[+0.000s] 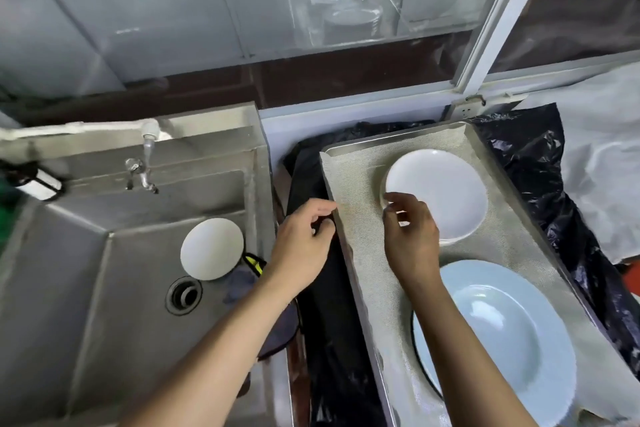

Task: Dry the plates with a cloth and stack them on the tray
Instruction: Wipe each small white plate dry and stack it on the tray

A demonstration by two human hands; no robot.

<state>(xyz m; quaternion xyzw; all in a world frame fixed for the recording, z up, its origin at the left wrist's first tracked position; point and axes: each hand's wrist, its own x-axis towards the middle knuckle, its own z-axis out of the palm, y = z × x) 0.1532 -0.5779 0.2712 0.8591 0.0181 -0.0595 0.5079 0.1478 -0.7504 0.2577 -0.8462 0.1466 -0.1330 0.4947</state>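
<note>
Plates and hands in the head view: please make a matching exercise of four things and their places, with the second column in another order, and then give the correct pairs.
Things:
1. small white round plate
2. stack of small white plates
3. large pale blue plate
4. left hand

Places:
A. near end of the cloth-lined metal tray
B. over the gap between sink and tray
C. inside the steel sink, leaning on its right wall
D. far end of the tray, right hand at its edge

Pairs: 1-C, 2-D, 3-A, 4-B
</note>
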